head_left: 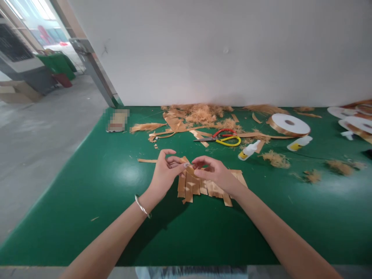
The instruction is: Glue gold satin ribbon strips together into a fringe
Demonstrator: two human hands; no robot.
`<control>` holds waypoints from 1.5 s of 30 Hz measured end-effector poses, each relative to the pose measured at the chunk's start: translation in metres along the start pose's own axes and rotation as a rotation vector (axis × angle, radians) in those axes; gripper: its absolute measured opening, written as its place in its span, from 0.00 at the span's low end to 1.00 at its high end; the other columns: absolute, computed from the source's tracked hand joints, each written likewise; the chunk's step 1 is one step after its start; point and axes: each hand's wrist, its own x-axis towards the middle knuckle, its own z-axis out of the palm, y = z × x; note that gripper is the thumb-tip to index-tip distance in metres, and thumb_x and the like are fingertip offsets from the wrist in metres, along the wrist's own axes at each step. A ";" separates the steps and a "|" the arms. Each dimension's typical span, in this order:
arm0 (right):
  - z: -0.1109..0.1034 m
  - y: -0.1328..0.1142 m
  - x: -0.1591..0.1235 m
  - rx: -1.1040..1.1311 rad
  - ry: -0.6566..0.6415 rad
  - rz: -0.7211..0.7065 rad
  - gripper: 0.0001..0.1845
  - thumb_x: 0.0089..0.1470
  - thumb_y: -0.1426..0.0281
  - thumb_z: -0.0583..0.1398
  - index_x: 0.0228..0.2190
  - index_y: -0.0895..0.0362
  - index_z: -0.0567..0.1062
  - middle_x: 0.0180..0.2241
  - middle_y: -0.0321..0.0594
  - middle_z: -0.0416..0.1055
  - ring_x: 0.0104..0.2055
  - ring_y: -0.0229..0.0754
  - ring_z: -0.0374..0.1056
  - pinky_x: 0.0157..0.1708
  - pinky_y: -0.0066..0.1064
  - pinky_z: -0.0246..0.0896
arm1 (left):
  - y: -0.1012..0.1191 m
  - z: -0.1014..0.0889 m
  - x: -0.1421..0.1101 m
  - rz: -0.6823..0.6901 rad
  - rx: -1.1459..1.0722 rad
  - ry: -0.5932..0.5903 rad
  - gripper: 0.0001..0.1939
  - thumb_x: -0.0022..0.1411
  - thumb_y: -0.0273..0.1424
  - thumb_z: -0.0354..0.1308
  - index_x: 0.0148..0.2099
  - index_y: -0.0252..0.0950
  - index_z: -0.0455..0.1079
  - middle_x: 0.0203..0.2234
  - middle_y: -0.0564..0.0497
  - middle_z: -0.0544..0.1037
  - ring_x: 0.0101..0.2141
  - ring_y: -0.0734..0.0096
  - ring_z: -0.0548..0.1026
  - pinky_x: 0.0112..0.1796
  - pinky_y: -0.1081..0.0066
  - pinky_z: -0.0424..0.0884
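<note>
Between my two hands is a short piece of tan ribbon [190, 170], pinched at one end by my left hand [168, 170] and at the other by my right hand [213, 172]. Both hands are closed, thumb against fingers. Beneath them, several cut ribbon strips [196, 188] lie side by side on the green table [116, 217], partly hidden by my right hand and forearm. A single narrow strip [147, 160] lies just left of my left hand. A silver bangle [142, 206] circles my left wrist.
Behind my hands lie scissors [222, 138] with red and yellow handles, a small white bottle [249, 150] and a heap of frayed fibres [203, 113]. A ribbon roll [290, 124] and a second bottle [300, 143] are to the right. A pixelated phone-like object [117, 121] sits far left. A white wall [217, 58] borders the back.
</note>
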 end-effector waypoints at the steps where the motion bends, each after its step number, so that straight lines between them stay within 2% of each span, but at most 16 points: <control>1: -0.001 0.000 0.001 -0.013 -0.002 0.002 0.18 0.47 0.58 0.62 0.38 0.54 0.71 0.39 0.40 0.69 0.38 0.40 0.65 0.37 0.32 0.60 | 0.000 0.000 0.000 -0.002 0.016 -0.009 0.26 0.44 0.29 0.67 0.40 0.39 0.54 0.22 0.60 0.73 0.22 0.77 0.72 0.22 0.77 0.70; 9: 0.002 0.000 0.002 -0.036 -0.032 0.022 0.17 0.49 0.57 0.60 0.36 0.55 0.71 0.37 0.40 0.70 0.35 0.40 0.65 0.33 0.31 0.59 | -0.007 0.002 -0.002 -0.012 0.148 -0.119 0.24 0.46 0.27 0.65 0.41 0.39 0.54 0.23 0.60 0.71 0.23 0.79 0.71 0.25 0.76 0.68; 14: -0.006 0.003 0.007 -0.016 -0.030 0.003 0.12 0.48 0.60 0.61 0.28 0.56 0.72 0.28 0.38 0.70 0.31 0.38 0.64 0.32 0.31 0.58 | -0.010 0.003 -0.005 0.024 0.214 -0.160 0.21 0.46 0.26 0.64 0.39 0.39 0.57 0.26 0.59 0.68 0.24 0.81 0.69 0.28 0.75 0.68; 19: -0.014 0.004 0.010 -0.029 0.000 0.000 0.09 0.47 0.63 0.61 0.26 0.56 0.70 0.27 0.36 0.68 0.30 0.37 0.64 0.31 0.30 0.58 | -0.008 0.005 -0.007 -0.017 0.228 -0.214 0.16 0.46 0.27 0.64 0.34 0.38 0.58 0.28 0.56 0.69 0.27 0.78 0.71 0.30 0.73 0.69; 23: -0.016 -0.001 0.010 -0.085 -0.094 0.005 0.12 0.47 0.61 0.61 0.32 0.55 0.71 0.31 0.38 0.70 0.32 0.38 0.65 0.32 0.31 0.59 | -0.011 0.003 -0.007 0.004 0.367 -0.241 0.11 0.48 0.27 0.63 0.30 0.37 0.61 0.25 0.55 0.71 0.27 0.75 0.71 0.29 0.73 0.67; 27: -0.023 -0.014 0.016 -0.194 -0.205 -0.011 0.13 0.50 0.59 0.59 0.31 0.55 0.74 0.32 0.39 0.72 0.34 0.40 0.66 0.34 0.32 0.60 | -0.014 0.002 -0.007 0.038 0.439 -0.225 0.09 0.49 0.27 0.62 0.30 0.37 0.63 0.25 0.54 0.73 0.27 0.73 0.72 0.29 0.72 0.68; 29: -0.034 -0.019 0.030 -0.295 -0.130 -0.035 0.13 0.50 0.58 0.58 0.31 0.55 0.75 0.33 0.39 0.73 0.35 0.42 0.67 0.35 0.33 0.60 | -0.012 0.001 -0.006 0.051 0.455 -0.223 0.08 0.49 0.28 0.62 0.30 0.37 0.64 0.25 0.54 0.74 0.27 0.72 0.73 0.29 0.71 0.68; 31: -0.048 -0.022 0.053 -0.456 0.053 -0.031 0.13 0.50 0.60 0.59 0.32 0.55 0.76 0.36 0.40 0.73 0.37 0.43 0.68 0.37 0.33 0.61 | -0.005 -0.004 -0.002 0.068 0.470 -0.190 0.07 0.49 0.30 0.62 0.29 0.37 0.65 0.24 0.53 0.75 0.27 0.72 0.73 0.29 0.71 0.68; 32: -0.055 -0.022 0.068 -0.564 0.146 0.002 0.12 0.50 0.62 0.59 0.33 0.55 0.76 0.37 0.42 0.74 0.38 0.44 0.68 0.37 0.33 0.61 | -0.001 -0.008 0.002 0.082 0.476 -0.161 0.07 0.49 0.31 0.62 0.28 0.37 0.66 0.24 0.53 0.75 0.26 0.72 0.73 0.29 0.71 0.69; 34: -0.066 -0.020 0.101 -0.787 0.242 0.174 0.09 0.50 0.66 0.59 0.34 0.56 0.76 0.40 0.44 0.73 0.40 0.44 0.68 0.37 0.31 0.61 | 0.006 -0.018 0.013 0.124 0.483 -0.075 0.08 0.48 0.33 0.63 0.28 0.36 0.68 0.23 0.53 0.75 0.26 0.72 0.72 0.29 0.70 0.69; 36: -0.071 -0.016 0.133 -0.855 0.262 0.294 0.09 0.44 0.69 0.63 0.31 0.59 0.76 0.38 0.49 0.73 0.42 0.49 0.68 0.38 0.34 0.61 | 0.010 -0.032 0.028 0.161 0.508 0.004 0.08 0.47 0.34 0.63 0.28 0.36 0.69 0.23 0.53 0.75 0.26 0.71 0.73 0.30 0.70 0.70; 39: -0.069 -0.008 0.166 -0.882 0.269 0.388 0.17 0.36 0.70 0.68 0.32 0.62 0.76 0.36 0.56 0.73 0.43 0.55 0.68 0.38 0.37 0.61 | 0.008 -0.051 0.054 0.182 0.628 0.024 0.07 0.48 0.34 0.62 0.29 0.36 0.71 0.25 0.51 0.77 0.29 0.69 0.75 0.32 0.69 0.70; 42: -0.064 0.000 0.179 -0.881 0.252 0.404 0.20 0.34 0.70 0.69 0.33 0.65 0.75 0.36 0.59 0.72 0.43 0.57 0.68 0.38 0.40 0.61 | 0.003 -0.063 0.074 0.193 0.738 0.047 0.04 0.46 0.30 0.62 0.27 0.37 0.70 0.24 0.52 0.76 0.28 0.67 0.74 0.33 0.67 0.69; 45: -0.064 0.004 0.178 -0.845 0.213 0.335 0.15 0.36 0.71 0.68 0.31 0.63 0.75 0.34 0.54 0.73 0.40 0.54 0.69 0.37 0.39 0.62 | 0.001 -0.065 0.083 0.249 0.817 0.113 0.05 0.44 0.26 0.62 0.26 0.38 0.69 0.27 0.51 0.74 0.32 0.64 0.72 0.37 0.64 0.67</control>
